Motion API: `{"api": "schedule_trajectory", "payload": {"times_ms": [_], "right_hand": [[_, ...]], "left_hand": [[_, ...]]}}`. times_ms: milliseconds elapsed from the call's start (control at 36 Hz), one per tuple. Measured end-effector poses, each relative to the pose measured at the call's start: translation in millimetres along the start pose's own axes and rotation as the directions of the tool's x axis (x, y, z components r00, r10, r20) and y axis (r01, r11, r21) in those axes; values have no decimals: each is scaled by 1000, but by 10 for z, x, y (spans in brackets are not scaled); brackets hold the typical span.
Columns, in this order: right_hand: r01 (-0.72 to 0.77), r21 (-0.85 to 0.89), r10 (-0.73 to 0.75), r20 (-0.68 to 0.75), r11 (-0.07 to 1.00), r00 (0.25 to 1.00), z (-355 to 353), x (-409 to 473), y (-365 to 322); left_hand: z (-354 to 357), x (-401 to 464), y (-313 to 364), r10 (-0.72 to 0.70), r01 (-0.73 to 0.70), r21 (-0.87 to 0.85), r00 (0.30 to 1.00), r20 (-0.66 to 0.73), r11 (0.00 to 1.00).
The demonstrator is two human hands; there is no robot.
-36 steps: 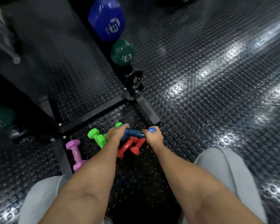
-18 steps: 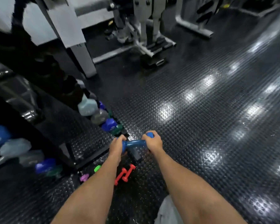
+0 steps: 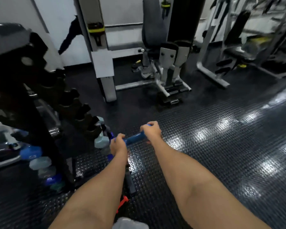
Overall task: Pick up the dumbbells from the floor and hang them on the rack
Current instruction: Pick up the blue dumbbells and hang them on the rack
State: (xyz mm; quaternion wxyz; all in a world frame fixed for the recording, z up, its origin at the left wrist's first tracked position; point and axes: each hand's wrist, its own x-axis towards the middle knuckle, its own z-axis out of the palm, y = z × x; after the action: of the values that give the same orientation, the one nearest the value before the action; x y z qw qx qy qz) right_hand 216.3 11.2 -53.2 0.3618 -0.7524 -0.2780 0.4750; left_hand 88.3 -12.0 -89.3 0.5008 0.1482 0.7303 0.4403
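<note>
I hold a blue dumbbell (image 3: 134, 139) level in front of me, well above the floor. My left hand (image 3: 118, 145) grips its left end and my right hand (image 3: 151, 131) grips its right end, so both heads are mostly hidden. The black dumbbell rack (image 3: 45, 103) rises at the left, blurred, with dark dumbbells on its upper pegs and blue, pale and green ones (image 3: 40, 161) lower down. A red dumbbell (image 3: 122, 202) lies on the studded floor between my forearms, partly hidden.
A grey weight machine with a padded seat (image 3: 163, 63) stands ahead, beside a white upright post (image 3: 102, 63). More machines (image 3: 238, 47) fill the back right. Studded black rubber floor (image 3: 221, 154) spreads out to the right.
The view has risen from the floor to standing height. Both hands lifted the blue dumbbell off the pile. The green, pink and most red dumbbells dropped out of view.
</note>
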Motion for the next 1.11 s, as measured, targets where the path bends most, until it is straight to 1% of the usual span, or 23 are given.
{"api": "schedule_trajectory", "payload": {"times_ms": [83,111,250,306,361,444,528,556,639,694,750,778,861,944,972,1056,1111], "right_hand": [[47,-2,-47,28,999,999,197,182,-308],[46,-9,-45,42,999,998,268,222,-404],[28,-13,-26,141,1000,990,613,378,-761],[45,-35,-37,184,998,982,777,445,-875],[76,-78,-54,247,994,967,973,513,-1015],[151,-153,-96,319,977,943,1222,610,-1161],[219,-257,-88,440,941,894,1471,718,-1324],[235,-283,-73,486,930,871,1541,764,-1381],[276,-329,-31,591,903,806,1706,869,-1529],[324,-385,12,659,864,752,1809,1024,-1649],[343,-389,15,680,855,733,1871,995,-1647],[347,-385,17,689,855,724,1902,997,-1654],[390,-409,43,734,825,678,2024,1092,-1707],[402,-429,90,766,809,636,2157,1141,-1683],[396,-432,101,768,810,632,2184,1139,-1664],[427,-446,106,779,787,618,2331,1107,-1600],[470,-433,75,791,769,607,2415,1071,-1567]], "left_hand": [[57,177,262,77,-77,1,995,-58,997],[53,243,358,77,-78,-10,994,-74,997],[-18,479,676,57,-78,-122,983,-173,989],[-49,565,744,40,-87,-192,972,-234,977],[-72,661,796,-9,-84,-271,946,-325,959],[-42,714,791,-111,-69,-363,884,-454,929],[68,756,842,-189,-98,-435,800,-569,895],[107,770,856,-222,-105,-470,778,-588,876],[178,891,932,-311,-144,-598,745,-590,789],[309,1007,1000,-355,-174,-623,693,-628,763],[256,1078,996,-350,-168,-599,677,-648,783],[241,1137,980,-369,-166,-600,653,-662,783],[303,1260,1027,-440,-150,-597,542,-716,788],[284,1345,1014,-489,-130,-607,474,-732,784],[260,1354,1003,-500,-122,-607,455,-737,785],[151,1422,1002,-538,-144,-638,417,-732,756],[99,1464,987,-569,-143,-667,413,-712,731]]}}
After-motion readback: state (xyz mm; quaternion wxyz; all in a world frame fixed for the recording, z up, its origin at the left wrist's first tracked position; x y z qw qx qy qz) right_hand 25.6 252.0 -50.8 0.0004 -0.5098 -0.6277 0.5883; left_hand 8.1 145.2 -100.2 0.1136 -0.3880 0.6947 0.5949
